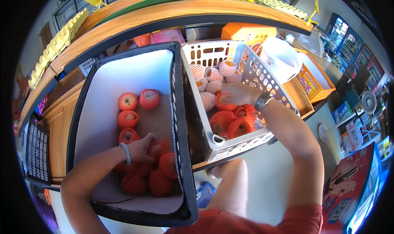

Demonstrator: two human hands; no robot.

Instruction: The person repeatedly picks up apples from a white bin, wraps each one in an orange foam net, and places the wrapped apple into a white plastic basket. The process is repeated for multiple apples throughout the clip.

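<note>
My left hand, with a pale bangle at its wrist, reaches into a black crate lined with light board. Its thumb and fingers close around a fruit in a red foam net, slightly blurred. More red-netted fruits, apple-like, lie along the crate's left side and in its near end. Inside the white perforated plastic crate to the right, my right hand, wearing a metal watch, grips another red-netted fruit. White-netted fruits fill the far part there; red-netted ones lie nearer me.
A wooden shelf edge arches over the far side of both crates. Right of the white crate stand a white bucket and an orange carton. Below are my leg and the floor. A fan stands farther right.
</note>
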